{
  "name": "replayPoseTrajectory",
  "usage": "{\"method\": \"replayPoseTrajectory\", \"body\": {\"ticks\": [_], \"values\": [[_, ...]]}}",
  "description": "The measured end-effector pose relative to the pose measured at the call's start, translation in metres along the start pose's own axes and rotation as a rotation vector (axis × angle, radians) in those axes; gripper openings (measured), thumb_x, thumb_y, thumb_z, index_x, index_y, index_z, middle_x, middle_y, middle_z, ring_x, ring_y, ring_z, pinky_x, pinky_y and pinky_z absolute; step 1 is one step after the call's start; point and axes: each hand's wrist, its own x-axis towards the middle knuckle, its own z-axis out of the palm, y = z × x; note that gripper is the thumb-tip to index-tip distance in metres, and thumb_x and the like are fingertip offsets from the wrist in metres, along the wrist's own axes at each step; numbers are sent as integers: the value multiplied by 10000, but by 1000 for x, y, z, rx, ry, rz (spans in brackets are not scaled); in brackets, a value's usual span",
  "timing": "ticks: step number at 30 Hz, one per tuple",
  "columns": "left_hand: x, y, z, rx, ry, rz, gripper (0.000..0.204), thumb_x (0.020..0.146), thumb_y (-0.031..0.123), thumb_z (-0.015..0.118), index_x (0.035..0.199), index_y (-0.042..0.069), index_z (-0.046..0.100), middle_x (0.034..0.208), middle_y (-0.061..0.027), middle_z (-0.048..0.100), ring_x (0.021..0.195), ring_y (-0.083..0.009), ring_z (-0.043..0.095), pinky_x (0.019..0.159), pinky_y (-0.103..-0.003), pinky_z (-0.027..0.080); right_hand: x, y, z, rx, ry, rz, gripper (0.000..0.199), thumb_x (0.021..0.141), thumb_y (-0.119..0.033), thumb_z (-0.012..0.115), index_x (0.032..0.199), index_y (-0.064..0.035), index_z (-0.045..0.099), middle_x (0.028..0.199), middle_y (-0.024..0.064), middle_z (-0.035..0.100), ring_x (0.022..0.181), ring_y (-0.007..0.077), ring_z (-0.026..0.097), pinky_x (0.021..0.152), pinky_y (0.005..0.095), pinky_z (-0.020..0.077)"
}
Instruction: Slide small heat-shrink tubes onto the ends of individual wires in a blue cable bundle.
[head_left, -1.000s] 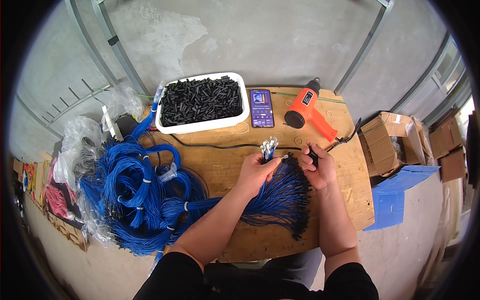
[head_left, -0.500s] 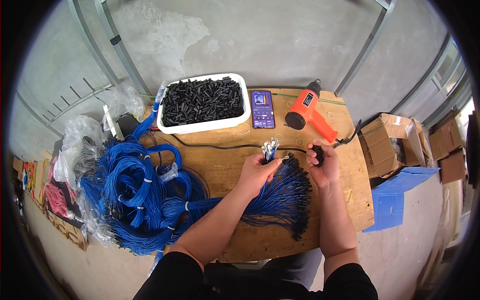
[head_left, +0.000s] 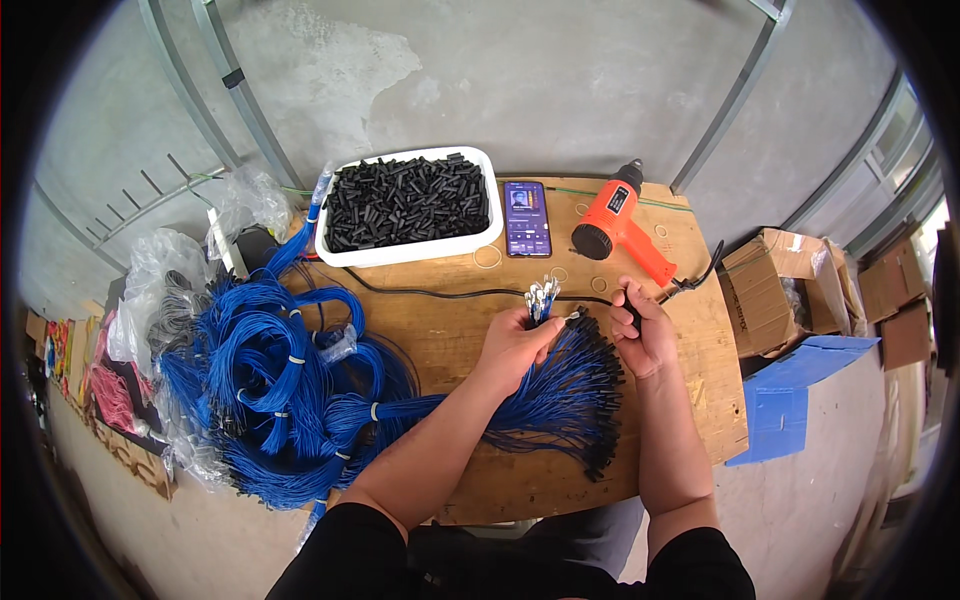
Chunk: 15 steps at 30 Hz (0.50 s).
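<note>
My left hand [head_left: 515,345] grips a bundle of blue wires [head_left: 541,299] whose metal-tipped ends stick up above my fingers. My right hand [head_left: 642,330] is closed around a small black tube piece, just right of those wire ends. Below both hands, a fan of blue wires with black-sleeved ends [head_left: 575,385] lies on the wooden table [head_left: 450,330]. A white tray [head_left: 487,238] full of black tube pieces stands at the table's far side.
An orange heat gun [head_left: 620,225] lies at the back right, its black cord [head_left: 430,293] running across the table. A phone [head_left: 526,218] lies beside the tray. Big coils of blue wire [head_left: 270,380] and plastic bags fill the left. Cardboard boxes [head_left: 770,280] stand on the right.
My right hand has shifted slightly right and up, away from the wire ends. The left hand holds the bundle in the same place.
</note>
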Motion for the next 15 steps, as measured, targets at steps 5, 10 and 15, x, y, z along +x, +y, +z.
{"method": "replayPoseTrajectory", "body": {"ticks": [5,10,15], "values": [[1,-2,-1,4,6,-2,121,920,121,697,909,25,625,646,12,539,529,-80,487,482,-247,388,0,1,-1,-2,30,3,186,1023,-134,517,1176,-36,557,887,64,573,636,78,426,493,162,333],[0,0,0,6,7,-2,115,919,112,693,900,22,624,645,11,539,529,-81,486,483,-245,387,3,2,-5,41,79,-5,181,1008,-90,527,1162,-12,581,898,74,593,642,95,455,496,179,345],[0,1,0,-1,9,-4,111,919,108,691,894,26,620,644,12,537,529,-79,483,484,-242,382,-1,2,8,-111,124,-19,170,981,-51,556,1139,-5,597,905,83,624,662,90,476,503,179,344]]}}
